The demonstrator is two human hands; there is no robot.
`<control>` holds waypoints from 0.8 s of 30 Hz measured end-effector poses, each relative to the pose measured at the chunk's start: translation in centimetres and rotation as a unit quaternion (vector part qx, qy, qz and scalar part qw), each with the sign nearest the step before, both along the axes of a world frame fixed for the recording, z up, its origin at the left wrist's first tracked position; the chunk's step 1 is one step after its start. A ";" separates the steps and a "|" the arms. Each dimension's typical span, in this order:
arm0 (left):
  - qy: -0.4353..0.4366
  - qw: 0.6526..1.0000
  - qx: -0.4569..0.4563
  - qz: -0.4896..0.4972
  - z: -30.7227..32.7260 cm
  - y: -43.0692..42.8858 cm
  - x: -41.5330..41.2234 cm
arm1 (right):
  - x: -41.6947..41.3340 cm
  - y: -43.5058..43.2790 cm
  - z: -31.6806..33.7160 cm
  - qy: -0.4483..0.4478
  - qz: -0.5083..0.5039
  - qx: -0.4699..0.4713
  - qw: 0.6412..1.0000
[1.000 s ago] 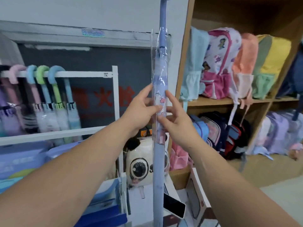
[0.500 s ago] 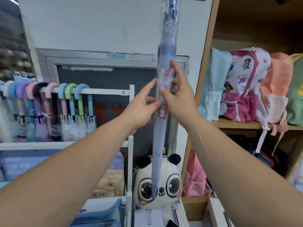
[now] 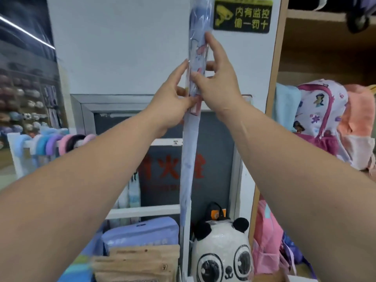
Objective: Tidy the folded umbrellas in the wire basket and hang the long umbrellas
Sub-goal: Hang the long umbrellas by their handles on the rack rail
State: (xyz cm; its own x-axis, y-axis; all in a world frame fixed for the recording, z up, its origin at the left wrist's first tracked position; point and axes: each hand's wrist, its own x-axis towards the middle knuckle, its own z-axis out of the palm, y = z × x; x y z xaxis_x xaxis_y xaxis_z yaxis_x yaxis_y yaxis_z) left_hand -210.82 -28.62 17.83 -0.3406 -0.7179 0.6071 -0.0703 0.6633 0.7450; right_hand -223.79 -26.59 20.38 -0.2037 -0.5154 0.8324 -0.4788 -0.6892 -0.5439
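Two bare hands meet on one long umbrella [image 3: 190, 159] in the head view, and both grip it at about the same height. The left hand [image 3: 173, 102] closes on it from the left, thumb in front and fingers curled round the back. The right hand [image 3: 218, 84] takes it from the right, thumb pressed on the front and index finger stretched up along the clear plastic sleeve. The pale blue umbrella stands nearly upright, its upper part running out of the top edge above the hands, its narrow end hanging well below them, just left of a panda plush [image 3: 222, 253].

Far below and to the left of the left hand, a white rack [image 3: 162, 141] carries a row of curved pastel handles [image 3: 59, 143] hooked over its top bar. Just right of the right hand's fingers, a black and yellow sign [image 3: 242, 15] is fixed to the white wall. Farther right, wooden shelves [image 3: 273, 64] hold backpacks [image 3: 321, 115].
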 end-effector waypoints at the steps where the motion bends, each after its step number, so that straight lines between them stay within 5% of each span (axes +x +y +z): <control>1: 0.001 1.000 -0.002 0.007 0.4 -0.4 0.5 | 0.5 -0.5 0.4 0.003 0.000 -0.004 1.000; 15: 0.042 0.997 0.066 0.012 -1.0 -3.2 2.7 | 2.0 -4.0 -3.4 -0.081 0.107 0.129 0.982; 24: 0.073 0.994 0.075 0.033 0.7 -3.9 2.4 | 2.0 -4.3 -4.4 -0.019 0.139 0.152 0.978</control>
